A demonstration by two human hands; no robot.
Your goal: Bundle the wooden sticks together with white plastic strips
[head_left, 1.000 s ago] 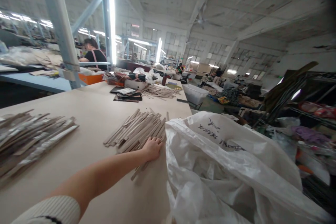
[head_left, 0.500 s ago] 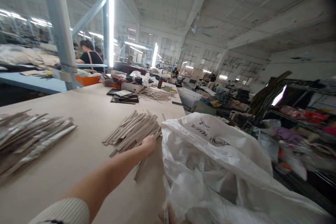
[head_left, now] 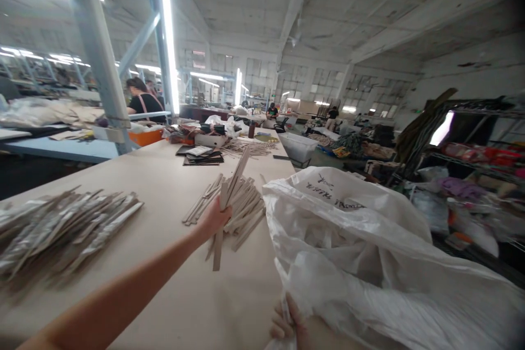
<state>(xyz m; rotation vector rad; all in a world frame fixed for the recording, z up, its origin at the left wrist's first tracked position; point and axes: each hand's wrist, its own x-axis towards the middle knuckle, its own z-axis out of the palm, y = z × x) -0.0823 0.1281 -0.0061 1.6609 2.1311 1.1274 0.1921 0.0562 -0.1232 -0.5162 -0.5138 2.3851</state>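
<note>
My left hand (head_left: 214, 219) is closed around a few flat beige strips (head_left: 238, 168), which stand up at a slant above the table. Just behind and beside it lies a loose heap of similar strips (head_left: 250, 205). On the right sits a large white plastic bag (head_left: 353, 240) with dark handwriting on its upper part; its mouth gapes and the inside is mostly hidden. At the bottom of the view my right hand (head_left: 289, 317) pinches the near edge of the bag, fingers wrapped round the plastic.
More strips, some shiny, form a wide pile (head_left: 77, 229) on the left of the pale table (head_left: 164, 175). Farther back lie dark flat pieces (head_left: 200, 158) and an orange bin (head_left: 145, 136). A blue metal post (head_left: 96, 54) rises at left. Loaded shelves (head_left: 463, 175) stand right. Other people work in the distance.
My left hand has lifted several strips off the heap, moving left and up, and they now tilt upright. My right hand shows more clearly on the bag's edge. The view has shifted slightly.
</note>
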